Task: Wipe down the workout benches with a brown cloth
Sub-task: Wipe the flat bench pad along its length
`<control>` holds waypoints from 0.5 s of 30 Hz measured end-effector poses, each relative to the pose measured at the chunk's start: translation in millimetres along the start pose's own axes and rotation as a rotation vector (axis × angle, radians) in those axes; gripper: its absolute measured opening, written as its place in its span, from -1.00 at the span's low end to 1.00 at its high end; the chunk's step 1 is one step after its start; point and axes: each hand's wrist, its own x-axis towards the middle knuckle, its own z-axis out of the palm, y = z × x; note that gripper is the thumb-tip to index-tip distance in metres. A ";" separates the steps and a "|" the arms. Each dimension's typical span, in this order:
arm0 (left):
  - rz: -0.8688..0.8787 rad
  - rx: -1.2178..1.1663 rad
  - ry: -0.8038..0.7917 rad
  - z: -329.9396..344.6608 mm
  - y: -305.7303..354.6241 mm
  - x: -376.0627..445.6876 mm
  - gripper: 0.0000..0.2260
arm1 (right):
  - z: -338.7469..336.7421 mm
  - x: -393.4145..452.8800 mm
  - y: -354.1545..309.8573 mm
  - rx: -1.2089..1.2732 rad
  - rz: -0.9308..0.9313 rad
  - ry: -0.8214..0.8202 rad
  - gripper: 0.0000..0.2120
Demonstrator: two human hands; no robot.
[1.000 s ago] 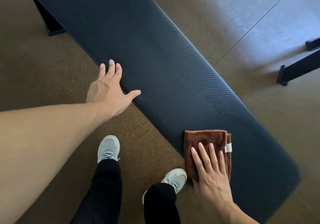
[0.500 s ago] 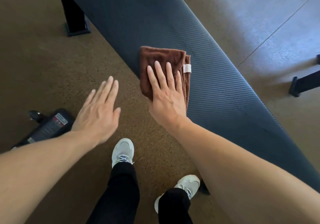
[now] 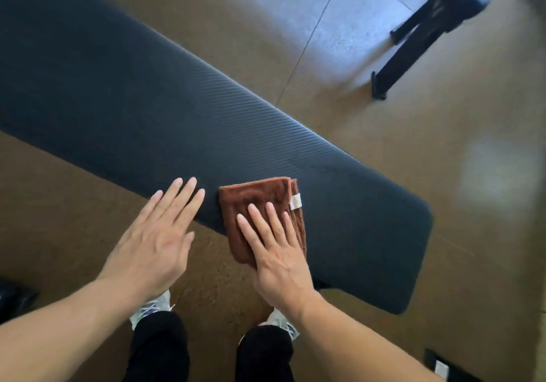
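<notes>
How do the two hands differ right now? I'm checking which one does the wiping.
The right hand presses flat on the folded brown cloth on the bench; the left hand holds nothing. The right hand lies over the bench's near edge; the left is mostly over the floor, fingertips reaching that edge. Both have straight fingers, palms down.

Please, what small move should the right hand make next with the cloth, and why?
Probably slide the brown cloth along the bench pad toward its far end, up and left in the view. The right hand presses it flat at the pad's near edge, close to the rounded end, and the long stretch lies beyond. The left hand is open beside it.
</notes>
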 end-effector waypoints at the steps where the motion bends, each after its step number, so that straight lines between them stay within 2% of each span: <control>1: 0.023 0.005 -0.011 5.3 12.1 2.8 -0.41 | 0.1 -4.3 7.1 0.007 -0.006 -0.008 -0.23; 4: 0.084 0.049 -0.021 17.4 52.0 14.0 -0.41 | 2.6 -32.0 37.4 0.060 0.008 -0.031 -0.24; 8: 0.154 0.174 -0.070 29.3 111.3 39.5 -0.37 | 17.9 -94.6 89.5 0.145 0.225 0.052 -0.35; 13: 0.015 0.216 -0.095 51.9 193.4 71.7 -0.33 | 35.7 -156.0 151.0 0.228 0.555 0.122 -0.33; 15: -0.052 0.236 -0.156 59.4 222.3 86.0 -0.20 | 38.1 -163.7 168.8 0.244 0.621 0.157 -0.32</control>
